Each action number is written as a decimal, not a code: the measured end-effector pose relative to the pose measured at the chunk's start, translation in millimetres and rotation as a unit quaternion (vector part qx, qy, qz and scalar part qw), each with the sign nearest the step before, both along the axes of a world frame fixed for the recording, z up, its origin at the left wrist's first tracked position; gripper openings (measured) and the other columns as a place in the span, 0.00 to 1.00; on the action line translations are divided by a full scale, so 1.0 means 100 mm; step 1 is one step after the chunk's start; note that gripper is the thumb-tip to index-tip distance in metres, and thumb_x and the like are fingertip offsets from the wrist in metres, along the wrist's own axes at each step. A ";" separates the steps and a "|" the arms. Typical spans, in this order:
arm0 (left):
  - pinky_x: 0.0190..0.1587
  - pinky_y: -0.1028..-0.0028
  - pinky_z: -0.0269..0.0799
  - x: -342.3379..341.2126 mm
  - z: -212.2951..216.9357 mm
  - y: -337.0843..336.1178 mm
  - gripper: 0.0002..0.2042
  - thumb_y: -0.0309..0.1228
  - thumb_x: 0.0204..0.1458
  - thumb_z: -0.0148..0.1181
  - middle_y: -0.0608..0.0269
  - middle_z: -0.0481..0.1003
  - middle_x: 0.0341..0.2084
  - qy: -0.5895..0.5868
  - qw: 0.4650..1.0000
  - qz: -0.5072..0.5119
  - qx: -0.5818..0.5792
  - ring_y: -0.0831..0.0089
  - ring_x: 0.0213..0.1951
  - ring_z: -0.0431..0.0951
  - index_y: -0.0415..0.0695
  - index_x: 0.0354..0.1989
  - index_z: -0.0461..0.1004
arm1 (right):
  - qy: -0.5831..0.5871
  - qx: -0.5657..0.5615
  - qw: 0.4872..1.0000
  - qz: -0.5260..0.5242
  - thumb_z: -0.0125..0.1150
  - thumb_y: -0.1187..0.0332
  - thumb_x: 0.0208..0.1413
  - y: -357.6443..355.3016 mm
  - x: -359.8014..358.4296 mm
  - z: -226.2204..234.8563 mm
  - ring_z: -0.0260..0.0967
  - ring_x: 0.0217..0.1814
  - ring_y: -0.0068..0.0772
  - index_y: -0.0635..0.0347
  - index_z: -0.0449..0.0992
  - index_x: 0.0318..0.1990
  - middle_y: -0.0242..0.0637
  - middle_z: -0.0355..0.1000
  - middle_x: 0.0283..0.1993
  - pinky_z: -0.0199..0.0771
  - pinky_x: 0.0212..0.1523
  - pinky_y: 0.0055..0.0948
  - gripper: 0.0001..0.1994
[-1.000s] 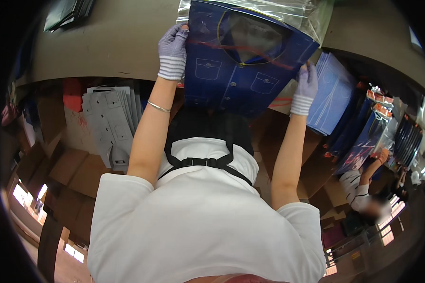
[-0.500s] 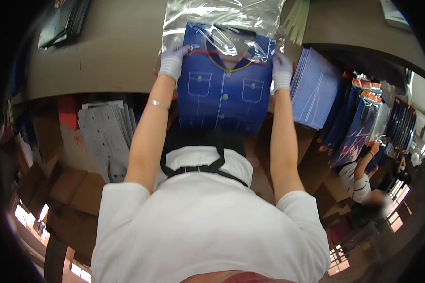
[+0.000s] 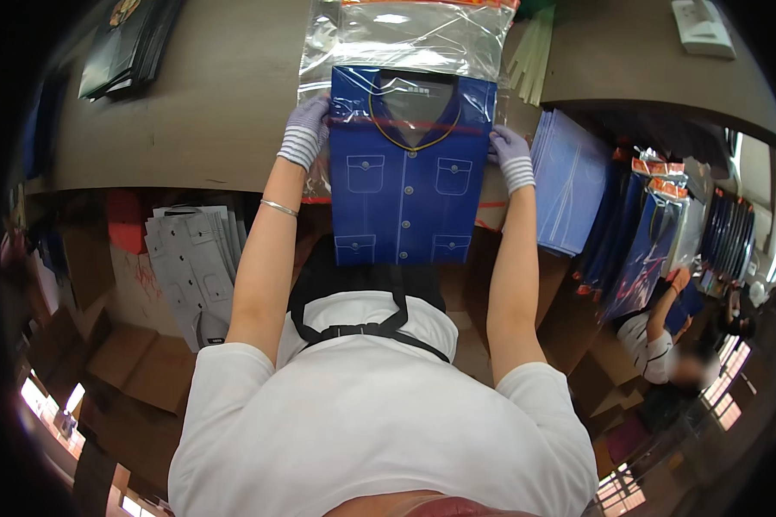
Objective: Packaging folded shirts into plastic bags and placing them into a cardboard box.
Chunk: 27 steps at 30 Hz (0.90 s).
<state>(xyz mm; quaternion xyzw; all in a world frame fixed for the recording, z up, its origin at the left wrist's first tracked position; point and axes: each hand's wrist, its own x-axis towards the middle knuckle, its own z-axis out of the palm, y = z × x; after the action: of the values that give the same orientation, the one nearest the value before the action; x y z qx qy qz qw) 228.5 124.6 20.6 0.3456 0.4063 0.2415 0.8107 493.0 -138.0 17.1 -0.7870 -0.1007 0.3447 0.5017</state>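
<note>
Your left hand (image 3: 303, 138) in a striped purple glove grips the left edge of the flat blue shirt-shaped card pack (image 3: 409, 168); your right hand (image 3: 511, 155) pinches its right edge. The pack sits half inside a clear plastic bag (image 3: 405, 39) on the brown table (image 3: 190, 103), with stacked blue folders (image 3: 573, 177) just right.

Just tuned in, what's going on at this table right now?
A person in gloves holds a blue shirt-shaped card package with its top end partly inside a clear plastic bag lying on the brown table. The left hand grips its left edge, the right hand its right edge. More blue packages are stacked to the right.
</note>
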 end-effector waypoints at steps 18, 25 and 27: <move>0.41 0.79 0.69 0.47 0.32 0.61 0.14 0.27 0.46 0.59 0.56 0.74 0.32 -0.026 0.994 -0.026 0.100 0.72 0.35 0.73 0.32 0.39 0.70 | -0.025 -0.063 0.996 0.063 0.53 0.71 0.53 0.17 -0.04 0.13 0.67 0.36 0.26 0.66 0.72 0.43 0.37 0.73 0.36 0.67 0.41 0.23 0.12; 0.34 0.80 0.71 -0.04 -0.08 0.20 0.16 0.26 0.46 0.59 0.60 0.74 0.29 0.146 0.989 -0.011 0.004 0.75 0.32 0.74 0.31 0.43 0.69 | -0.157 -0.020 0.986 -0.042 0.57 0.69 0.52 0.32 -0.42 0.27 0.64 0.28 0.20 0.68 0.71 0.41 0.34 0.71 0.29 0.65 0.34 0.18 0.12; 0.33 0.79 0.71 -0.10 0.01 0.04 0.16 0.26 0.46 0.60 0.60 0.75 0.29 0.201 0.976 -0.035 0.077 0.75 0.31 0.74 0.31 0.42 0.70 | -0.174 -0.030 0.982 -0.058 0.59 0.70 0.51 0.25 -0.40 0.24 0.63 0.30 0.19 0.70 0.71 0.38 0.33 0.71 0.29 0.64 0.35 0.17 0.11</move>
<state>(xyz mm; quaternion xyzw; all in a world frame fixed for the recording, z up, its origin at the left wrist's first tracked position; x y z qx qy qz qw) 218.3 129.0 21.8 0.4625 0.5287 0.1692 0.6913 452.7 -113.2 40.9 -0.8542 -0.1301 0.1752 0.4719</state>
